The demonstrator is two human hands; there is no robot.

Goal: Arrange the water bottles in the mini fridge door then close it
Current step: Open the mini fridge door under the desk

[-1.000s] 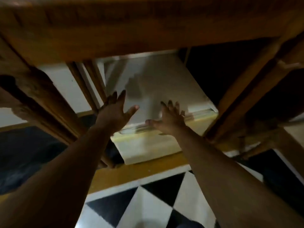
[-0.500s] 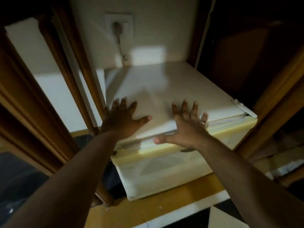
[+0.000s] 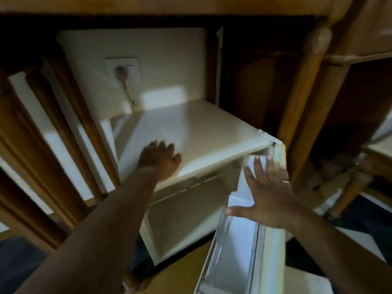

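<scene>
White boxy mini fridge (image 3: pixel 197 132) door (image 3: pixel 239 247) open, bottom cut off; left hand (image 3: pixel 159 160) flat on top, right hand (image 3: pixel 267 196) spread, ungripped, on blurred door edge; shelf contents unclear.

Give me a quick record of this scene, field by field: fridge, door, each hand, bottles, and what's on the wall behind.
fridge: white mini fridge set in a wooden alcove
door: fridge door swung open to the right, inner side showing
left hand: left hand flat on the fridge top, near the front edge
right hand: right hand spread open against the open door's upper part; ring on one finger
bottles: none visible
wall: wall socket with a plug in it
</scene>
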